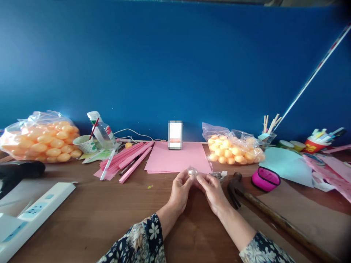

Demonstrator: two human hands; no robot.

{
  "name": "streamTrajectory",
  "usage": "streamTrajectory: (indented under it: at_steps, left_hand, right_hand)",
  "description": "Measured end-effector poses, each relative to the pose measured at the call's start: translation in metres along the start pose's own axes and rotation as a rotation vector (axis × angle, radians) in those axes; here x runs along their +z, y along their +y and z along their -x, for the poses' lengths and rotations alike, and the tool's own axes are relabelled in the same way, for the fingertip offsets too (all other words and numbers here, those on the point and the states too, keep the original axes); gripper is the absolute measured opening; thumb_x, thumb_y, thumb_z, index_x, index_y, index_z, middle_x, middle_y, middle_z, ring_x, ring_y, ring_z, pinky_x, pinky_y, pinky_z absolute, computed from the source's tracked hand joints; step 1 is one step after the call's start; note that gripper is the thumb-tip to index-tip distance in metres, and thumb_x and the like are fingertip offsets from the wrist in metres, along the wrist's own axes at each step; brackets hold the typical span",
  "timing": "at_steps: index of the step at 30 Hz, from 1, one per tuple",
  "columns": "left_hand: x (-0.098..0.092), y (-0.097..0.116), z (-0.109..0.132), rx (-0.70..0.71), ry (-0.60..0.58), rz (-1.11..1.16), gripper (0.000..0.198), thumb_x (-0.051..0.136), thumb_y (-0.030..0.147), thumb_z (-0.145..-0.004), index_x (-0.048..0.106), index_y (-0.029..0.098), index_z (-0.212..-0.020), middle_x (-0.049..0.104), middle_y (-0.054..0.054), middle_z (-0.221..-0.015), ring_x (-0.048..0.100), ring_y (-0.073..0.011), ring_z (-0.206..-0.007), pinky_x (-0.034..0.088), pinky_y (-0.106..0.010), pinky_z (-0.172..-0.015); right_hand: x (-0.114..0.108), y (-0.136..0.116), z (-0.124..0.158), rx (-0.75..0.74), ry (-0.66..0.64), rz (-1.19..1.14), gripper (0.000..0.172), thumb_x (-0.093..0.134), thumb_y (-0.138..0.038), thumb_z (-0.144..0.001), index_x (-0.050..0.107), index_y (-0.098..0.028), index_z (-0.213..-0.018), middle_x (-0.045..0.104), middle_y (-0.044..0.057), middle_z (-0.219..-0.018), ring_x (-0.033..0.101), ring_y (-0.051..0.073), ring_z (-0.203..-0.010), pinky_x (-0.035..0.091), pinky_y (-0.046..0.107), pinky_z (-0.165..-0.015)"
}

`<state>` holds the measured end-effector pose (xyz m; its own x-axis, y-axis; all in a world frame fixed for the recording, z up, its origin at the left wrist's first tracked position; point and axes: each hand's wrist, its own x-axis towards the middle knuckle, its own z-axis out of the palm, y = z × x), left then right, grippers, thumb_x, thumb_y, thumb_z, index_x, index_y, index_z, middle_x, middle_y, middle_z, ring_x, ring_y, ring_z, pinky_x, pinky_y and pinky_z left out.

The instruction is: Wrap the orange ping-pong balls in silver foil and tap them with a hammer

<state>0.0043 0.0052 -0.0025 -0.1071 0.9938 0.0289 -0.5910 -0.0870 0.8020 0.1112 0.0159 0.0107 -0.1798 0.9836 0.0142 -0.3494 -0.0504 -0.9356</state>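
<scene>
- Nearest, patterned sleeves (137, 237) reach in from the bottom edge; a white power strip (38, 212) lies to the left, any print on it too small to read.
- The left hand (179, 190) is curled, thumb and fingers pinching a small shiny object (192, 171).
- The right hand (213, 190) pinches the same object from the other side, so it sits between both sets of fingertips.
- Right of that hand lies a hammer (267, 209).
- Just beyond the hands are pink sheets (175, 157).
- Farther off, the bottle (102, 130) has a red-and-green label and the red cup (313, 147) yellow markings, neither legible; the phone's (175, 135) screen is pixelated.
</scene>
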Motion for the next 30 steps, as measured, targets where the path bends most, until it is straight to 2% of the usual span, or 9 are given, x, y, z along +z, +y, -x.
streamTrajectory:
  at_steps: [12,19,25,30]
  left_hand:
    - [0.002,0.002,0.002,-0.008,0.000,-0.016,0.046,0.066,0.023,-0.070,0.056,0.018,-0.114,0.065,-0.009,-0.107,0.058,-0.0215,-0.102,0.039,-0.037,-0.095]
    - [0.004,0.004,0.004,-0.043,-0.012,0.010,0.040,0.066,0.027,-0.070,0.060,0.017,-0.108,0.066,-0.009,-0.103,0.059,-0.0220,-0.097,0.040,-0.039,-0.093]
    - [0.007,0.008,0.005,-0.081,-0.008,0.090,0.037,0.067,0.028,-0.069,0.062,0.017,-0.104,0.066,-0.008,-0.101,0.060,-0.0190,-0.093,0.042,-0.034,-0.089]
    - [0.008,0.010,0.005,-0.099,-0.007,0.125,0.033,0.067,0.027,-0.069,0.063,0.017,-0.099,0.066,-0.007,-0.100,0.060,-0.0159,-0.089,0.044,-0.029,-0.085]
  right_hand:
    - [-0.001,0.004,-0.001,-0.017,0.062,-0.001,0.023,0.069,-0.036,-0.068,0.065,-0.016,-0.079,0.068,0.005,-0.079,0.062,0.021,-0.079,0.048,0.037,-0.079]
    - [-0.002,0.005,-0.003,-0.013,0.098,0.006,0.025,0.071,-0.038,-0.065,0.060,-0.018,-0.075,0.065,0.003,-0.074,0.061,0.019,-0.073,0.049,0.034,-0.072]
    - [-0.004,0.008,-0.004,-0.071,0.074,0.067,0.025,0.067,-0.039,-0.070,0.059,-0.019,-0.083,0.065,0.003,-0.083,0.060,0.018,-0.078,0.048,0.031,-0.073]
    - [-0.004,0.010,-0.004,-0.075,0.087,0.098,0.026,0.067,-0.041,-0.069,0.056,-0.020,-0.081,0.064,0.002,-0.078,0.060,0.018,-0.075,0.048,0.030,-0.070]
